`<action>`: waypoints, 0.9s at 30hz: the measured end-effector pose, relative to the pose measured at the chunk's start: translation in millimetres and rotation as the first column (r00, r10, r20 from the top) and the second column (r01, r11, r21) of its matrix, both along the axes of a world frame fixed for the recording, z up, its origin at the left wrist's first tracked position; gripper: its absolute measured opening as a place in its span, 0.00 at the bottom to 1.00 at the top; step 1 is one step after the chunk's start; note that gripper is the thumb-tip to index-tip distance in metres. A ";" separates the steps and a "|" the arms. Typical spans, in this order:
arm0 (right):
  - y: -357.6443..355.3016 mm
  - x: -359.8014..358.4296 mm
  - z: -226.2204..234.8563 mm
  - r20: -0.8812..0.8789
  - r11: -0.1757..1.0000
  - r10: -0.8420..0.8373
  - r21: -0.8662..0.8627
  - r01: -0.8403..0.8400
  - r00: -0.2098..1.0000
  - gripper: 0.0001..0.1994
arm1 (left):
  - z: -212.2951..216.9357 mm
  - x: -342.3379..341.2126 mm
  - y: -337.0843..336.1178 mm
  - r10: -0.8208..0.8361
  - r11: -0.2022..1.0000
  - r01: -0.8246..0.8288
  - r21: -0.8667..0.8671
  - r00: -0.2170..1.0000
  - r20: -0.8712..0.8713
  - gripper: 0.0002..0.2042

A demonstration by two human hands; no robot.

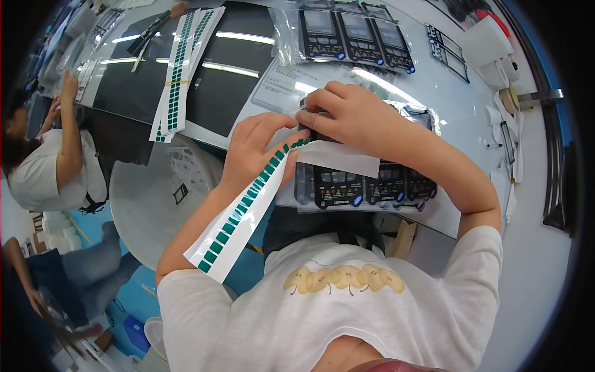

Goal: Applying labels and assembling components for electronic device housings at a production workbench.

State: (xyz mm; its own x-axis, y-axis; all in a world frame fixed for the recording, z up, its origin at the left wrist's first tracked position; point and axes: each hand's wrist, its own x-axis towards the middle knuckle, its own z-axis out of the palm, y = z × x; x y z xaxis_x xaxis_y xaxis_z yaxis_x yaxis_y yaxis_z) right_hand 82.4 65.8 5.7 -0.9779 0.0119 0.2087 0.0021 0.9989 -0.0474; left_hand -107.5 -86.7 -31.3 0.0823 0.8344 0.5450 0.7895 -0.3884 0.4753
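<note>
My left hand point(255, 146) is closed on a long white backing strip point(238, 214) lined with small green stickers. One end of the strip hangs down over my left forearm, and its bare white part point(347, 159) reaches across under my right hand. Thumb and fingers pinched, my right hand point(347, 115) is just beyond the left fingertips. Whatever lies between its fingers is too small or hidden to make out. Below both hands, at the near table edge, lie several black printed panels point(338, 186) in clear film, partly covered by the strip and my right forearm.
More black panels point(356, 34) in clear plastic lie at the far side. Sticker strips tied with a yellow band point(178, 82) rest on a dark mat point(232, 80) at the left. A white bin point(145, 198) stands beside the table. Other people point(49, 158) are at the left.
</note>
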 end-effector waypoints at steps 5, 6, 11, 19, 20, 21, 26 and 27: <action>-11.6 6.0 1.5 -0.005 0.995 -0.041 0.096 0.041 0.999 0.19 | -0.5 4.2 7.0 -0.018 0.999 0.018 0.051 1.000 -0.003 0.14; -11.7 8.0 1.0 -0.010 0.997 -0.052 0.049 0.053 0.999 0.19 | -0.9 2.9 9.8 -0.050 0.996 0.056 0.066 0.995 -0.088 0.13; -3.5 11.7 -5.2 -0.111 0.997 -0.048 -0.061 0.041 0.993 0.20 | 27.4 -2.6 18.3 -0.061 0.998 0.056 -0.034 0.979 -0.197 0.13; -9.6 22.0 -8.3 -0.128 0.997 -0.060 0.043 0.066 0.990 0.21 | 43.5 -27.4 25.7 -0.183 0.975 0.114 -0.189 0.896 -0.404 0.11; -8.2 22.6 -8.6 -0.141 0.998 -0.059 -0.008 0.059 0.988 0.21 | 44.3 -26.6 23.8 -0.174 0.971 0.096 -0.217 0.911 -0.374 0.11; -7.1 22.4 -9.0 -0.155 0.997 -0.059 -0.057 0.051 0.986 0.22 | 44.2 -25.8 22.7 -0.174 0.971 0.096 -0.218 0.911 -0.374 0.11; -9.3 26.1 -4.0 -0.167 0.995 -0.091 -0.050 0.084 0.982 0.22 | 33.9 -24.9 13.7 -0.114 0.989 0.062 -0.136 0.904 -0.412 0.11; -9.1 27.1 -2.6 -0.177 0.994 -0.105 -0.016 0.104 0.979 0.22 | 35.4 -24.3 11.7 -0.115 0.988 0.063 -0.138 0.904 -0.411 0.11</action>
